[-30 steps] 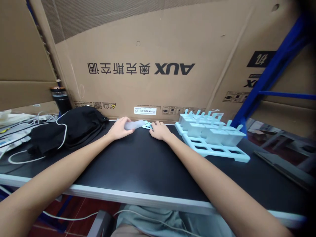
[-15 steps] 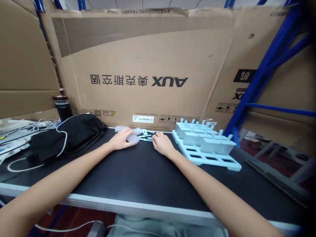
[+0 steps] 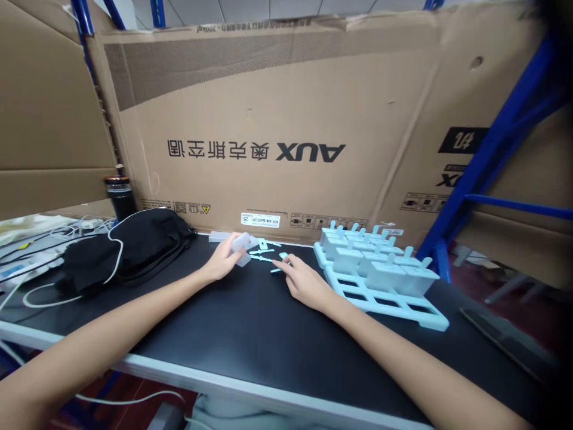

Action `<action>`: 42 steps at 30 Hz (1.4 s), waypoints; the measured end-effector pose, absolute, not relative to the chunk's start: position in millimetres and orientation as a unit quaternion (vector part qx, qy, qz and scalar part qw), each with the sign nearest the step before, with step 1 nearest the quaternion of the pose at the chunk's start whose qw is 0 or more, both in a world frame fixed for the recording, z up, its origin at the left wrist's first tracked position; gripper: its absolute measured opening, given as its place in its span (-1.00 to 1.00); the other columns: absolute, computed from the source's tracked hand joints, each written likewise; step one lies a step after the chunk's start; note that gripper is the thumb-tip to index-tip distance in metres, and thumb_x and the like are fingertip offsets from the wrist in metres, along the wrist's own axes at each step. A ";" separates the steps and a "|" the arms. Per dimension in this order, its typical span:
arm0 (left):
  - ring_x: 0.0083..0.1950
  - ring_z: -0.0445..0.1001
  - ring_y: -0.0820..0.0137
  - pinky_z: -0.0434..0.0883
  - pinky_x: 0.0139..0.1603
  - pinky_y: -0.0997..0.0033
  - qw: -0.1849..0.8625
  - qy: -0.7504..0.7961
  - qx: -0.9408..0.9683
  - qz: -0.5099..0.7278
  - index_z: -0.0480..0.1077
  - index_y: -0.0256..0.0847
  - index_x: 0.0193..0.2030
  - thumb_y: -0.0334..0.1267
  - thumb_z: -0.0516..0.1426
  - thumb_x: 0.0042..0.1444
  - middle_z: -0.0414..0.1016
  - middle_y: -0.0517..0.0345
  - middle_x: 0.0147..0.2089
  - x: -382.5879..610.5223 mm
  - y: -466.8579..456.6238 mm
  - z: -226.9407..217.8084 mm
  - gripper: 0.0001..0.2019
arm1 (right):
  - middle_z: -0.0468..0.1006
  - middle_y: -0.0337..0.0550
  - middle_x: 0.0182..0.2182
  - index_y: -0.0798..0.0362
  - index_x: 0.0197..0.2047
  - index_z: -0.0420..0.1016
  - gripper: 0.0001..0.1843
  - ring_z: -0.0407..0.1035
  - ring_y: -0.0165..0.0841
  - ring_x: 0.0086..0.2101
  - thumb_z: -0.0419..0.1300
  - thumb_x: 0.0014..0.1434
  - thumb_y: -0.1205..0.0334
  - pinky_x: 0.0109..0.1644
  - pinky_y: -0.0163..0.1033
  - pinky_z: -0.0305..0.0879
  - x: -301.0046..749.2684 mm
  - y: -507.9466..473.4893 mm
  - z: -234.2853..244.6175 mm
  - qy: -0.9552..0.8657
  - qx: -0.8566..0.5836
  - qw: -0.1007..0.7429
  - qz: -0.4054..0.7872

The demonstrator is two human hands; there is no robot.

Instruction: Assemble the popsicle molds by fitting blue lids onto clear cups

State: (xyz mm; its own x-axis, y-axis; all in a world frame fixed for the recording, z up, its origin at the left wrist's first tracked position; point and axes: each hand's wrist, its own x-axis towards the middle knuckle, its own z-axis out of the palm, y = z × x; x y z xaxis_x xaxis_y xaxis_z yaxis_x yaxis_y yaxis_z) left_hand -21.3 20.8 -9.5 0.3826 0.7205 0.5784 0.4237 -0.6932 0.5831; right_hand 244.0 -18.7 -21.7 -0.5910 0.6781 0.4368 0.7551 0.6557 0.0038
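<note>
My left hand point(image 3: 220, 261) is closed round a translucent white popsicle mold point(image 3: 242, 241), its fingers and thumb on the sides. My right hand point(image 3: 305, 283) pinches a light blue popsicle stick point(image 3: 274, 270) just above the black table. Part of that stick is hidden behind the fingers. Between the hands, several loose light blue sticks point(image 3: 261, 258) lie near the table's back edge. Another translucent mold point(image 3: 218, 236) rests behind my left hand. At right stands a light blue popsicle-mold rack point(image 3: 376, 303) with several filled slots, sticks pointing up, and open slots along its front.
A black cloth bag point(image 3: 147, 242) with a white cable lies at left, and a dark bottle point(image 3: 120, 200) stands behind it. A large cardboard panel point(image 3: 268, 107) closes off the back. A flat dark object point(image 3: 499, 343) lies at the right edge, near a blue metal post point(image 3: 487, 161).
My right hand has drawn back toward me with a stick lifted from the pile. My left hand has tilted the mold more upright. The camera view has shifted slightly.
</note>
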 end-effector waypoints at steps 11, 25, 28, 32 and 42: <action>0.13 0.37 0.17 0.35 0.14 0.13 0.234 0.296 0.833 0.406 0.30 -0.12 0.22 0.06 -0.01 0.29 0.35 -0.02 0.17 30.7 5.9 -12.6 -0.53 | 0.44 -0.05 -0.13 0.05 -0.09 0.30 -0.74 0.31 -0.23 -0.08 0.03 0.13 0.38 0.05 -0.05 0.28 256.0 -27.8 -20.8 -0.872 -0.411 0.258 0.069; -0.07 0.42 0.28 0.34 -0.01 0.30 0.164 0.287 0.885 0.328 0.37 -0.14 0.06 0.06 0.09 0.23 0.47 0.07 -0.08 59.7 6.2 -11.7 -0.61 | 0.45 -0.09 -0.14 -0.03 -0.05 0.38 -0.72 0.33 -0.23 -0.15 0.19 0.14 0.23 -0.12 -0.09 0.34 259.4 -27.0 1.9 -0.831 -0.369 0.408 0.082; 0.00 0.42 0.20 0.35 0.00 0.25 0.154 0.303 0.895 0.288 0.25 -0.08 0.20 0.10 0.18 0.11 0.45 0.04 0.03 57.5 5.9 -14.4 -0.43 | 0.47 -0.08 -0.13 -0.02 0.02 0.37 -0.67 0.35 -0.27 -0.22 0.19 0.17 0.19 -0.22 -0.16 0.34 268.0 -25.9 5.0 -0.837 -0.366 0.396 0.097; -0.03 0.44 0.20 0.37 -0.06 0.27 0.138 0.314 0.904 0.254 0.21 -0.06 0.21 0.02 0.20 0.11 0.47 0.09 -0.02 56.0 5.4 -15.9 -0.44 | 0.46 -0.07 -0.03 -0.08 0.21 0.25 -0.49 0.38 -0.30 -0.24 0.18 0.20 0.17 -0.20 -0.16 0.39 276.3 -25.8 3.2 -0.844 -0.364 0.382 0.093; -0.20 0.47 0.33 0.35 -0.24 0.39 0.194 0.314 0.892 0.262 0.13 -0.10 0.23 -0.01 0.23 0.06 0.49 0.15 -0.16 54.3 8.7 -16.8 -0.36 | 0.39 -0.08 0.14 -0.22 0.34 0.13 -0.43 0.44 -0.29 -0.22 0.07 0.28 0.12 -0.16 -0.11 0.43 277.9 -23.1 -3.2 -0.880 -0.357 0.300 0.089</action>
State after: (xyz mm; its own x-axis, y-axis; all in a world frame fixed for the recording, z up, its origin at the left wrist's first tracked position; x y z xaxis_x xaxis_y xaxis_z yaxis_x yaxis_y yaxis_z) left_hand 54.3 8.7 -16.8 0.6648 0.6620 0.3460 0.4589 -0.7275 0.5101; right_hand 277.9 -23.1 -3.2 -0.5646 0.6821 0.4648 0.5756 0.7289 -0.3706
